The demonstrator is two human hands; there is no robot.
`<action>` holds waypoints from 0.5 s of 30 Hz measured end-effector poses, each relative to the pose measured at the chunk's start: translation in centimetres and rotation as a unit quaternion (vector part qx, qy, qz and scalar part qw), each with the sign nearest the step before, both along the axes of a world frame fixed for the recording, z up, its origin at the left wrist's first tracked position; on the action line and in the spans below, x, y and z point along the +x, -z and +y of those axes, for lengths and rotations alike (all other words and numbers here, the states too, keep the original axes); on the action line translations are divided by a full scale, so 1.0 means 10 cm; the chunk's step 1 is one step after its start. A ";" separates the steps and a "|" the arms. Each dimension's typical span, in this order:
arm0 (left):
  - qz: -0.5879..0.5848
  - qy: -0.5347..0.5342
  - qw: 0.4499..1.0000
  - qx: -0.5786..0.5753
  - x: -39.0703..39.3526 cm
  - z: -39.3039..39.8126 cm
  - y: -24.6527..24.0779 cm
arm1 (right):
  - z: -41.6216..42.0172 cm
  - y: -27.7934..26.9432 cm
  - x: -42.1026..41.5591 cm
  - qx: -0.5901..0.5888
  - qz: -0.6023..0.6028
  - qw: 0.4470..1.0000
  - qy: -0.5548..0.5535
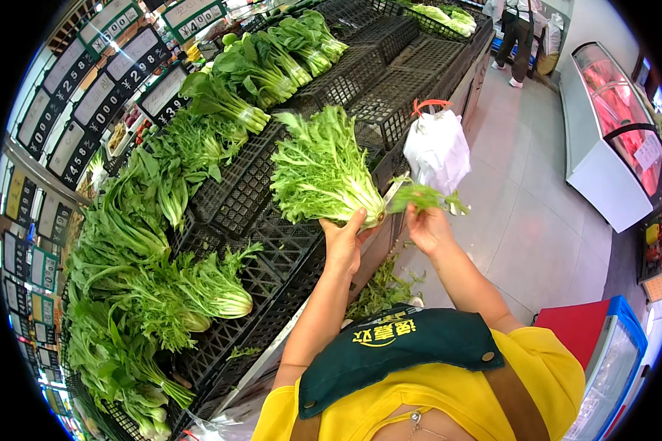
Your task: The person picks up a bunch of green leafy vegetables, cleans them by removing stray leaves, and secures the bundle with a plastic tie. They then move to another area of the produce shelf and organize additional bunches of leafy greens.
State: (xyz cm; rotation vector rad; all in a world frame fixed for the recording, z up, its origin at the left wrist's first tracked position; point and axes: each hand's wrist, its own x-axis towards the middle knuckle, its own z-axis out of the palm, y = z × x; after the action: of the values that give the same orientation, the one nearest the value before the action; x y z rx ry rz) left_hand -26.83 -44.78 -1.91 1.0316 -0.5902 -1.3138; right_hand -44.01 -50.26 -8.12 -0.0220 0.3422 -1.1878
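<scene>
My left hand (pixel 343 241) grips a leafy head of frisée-type endive (pixel 328 165) near its pale cut base, with the frilly leaves pointing up and away. Just to the right, my right hand (pixel 429 227) pinches a few loose green leaves (pixel 419 197), blurred by motion. Those leaves are close to the base of the head; whether they still join it I cannot tell. Behind the right hand hangs a white plastic bag (pixel 438 149) tied with a red strip, at the edge of the stand. Similar endive heads (pixel 220 286) lie on the display at lower left.
Black plastic crates (pixel 243 187) form the stepped display. Bundled leafy greens (pixel 276 71) line its back, below price signs (pixel 94 99). Discarded leaves (pixel 383 289) lie on the floor below my hands. A glass-topped display case (pixel 612 138) stands across the aisle, and another person (pixel 516 33) stands farther off.
</scene>
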 end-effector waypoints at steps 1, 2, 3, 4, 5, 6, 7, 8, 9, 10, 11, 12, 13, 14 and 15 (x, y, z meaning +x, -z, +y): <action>0.004 -0.004 1.000 0.000 0.03 0.00 0.00 | 0.06 0.05 -0.13 -0.032 0.141 0.988 -0.060; -0.022 -0.031 0.999 0.004 0.02 0.04 -0.09 | 0.15 0.10 -0.27 -0.062 0.281 0.951 -0.115; -0.090 -0.049 0.995 0.002 0.05 0.02 -0.03 | 0.18 0.10 -0.32 -0.095 0.413 0.890 -0.170; -0.157 -0.068 0.985 0.001 0.09 0.00 0.09 | 0.17 0.06 -0.30 -0.126 0.415 0.887 -0.159; -0.223 -0.087 0.971 0.000 0.12 -0.01 0.17 | 0.16 -0.01 -0.26 -0.158 0.416 0.883 -0.148; -0.272 -0.102 0.956 -0.043 0.07 0.00 0.09 | 0.18 -0.05 -0.21 -0.184 0.414 0.881 -0.135; -0.359 -0.107 0.926 -0.033 0.01 0.02 0.03 | 0.20 -0.10 -0.17 -0.207 0.415 0.878 -0.117; -0.391 -0.086 0.915 -0.041 -0.05 0.06 -0.09 | 0.22 -0.14 -0.12 -0.231 0.416 0.874 -0.100; -0.422 -0.061 0.903 -0.051 -0.10 0.08 -0.17 | 0.24 -0.17 -0.08 -0.253 0.417 0.869 -0.079; -0.464 -0.023 0.883 -0.072 -0.12 0.11 -0.14 | 0.20 -0.19 0.02 -0.242 0.396 0.884 -0.060; -0.544 -0.013 0.826 -0.146 -0.14 0.12 -0.11 | 0.13 -0.19 0.15 -0.231 0.374 0.897 -0.041; -0.540 0.015 0.828 -0.153 -0.17 0.17 -0.19 | 0.08 -0.18 0.23 -0.220 0.351 0.910 -0.024; -0.534 0.044 0.829 -0.160 -0.19 0.23 -0.29 | 0.08 -0.21 0.23 -0.188 0.281 0.940 -0.051; -0.527 0.022 0.827 -0.196 -0.19 0.26 -0.32 | 0.09 -0.25 0.21 -0.155 0.209 0.963 -0.076; -0.516 -0.003 0.824 -0.233 -0.18 0.28 -0.33 | 0.08 -0.28 0.17 -0.124 0.137 0.978 -0.101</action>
State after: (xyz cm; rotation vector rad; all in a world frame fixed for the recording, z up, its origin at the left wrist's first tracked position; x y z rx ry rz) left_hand -28.63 -42.01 1.36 1.2638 -1.6283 -0.4323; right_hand -42.33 -49.42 -5.29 -0.4321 0.4218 -1.0192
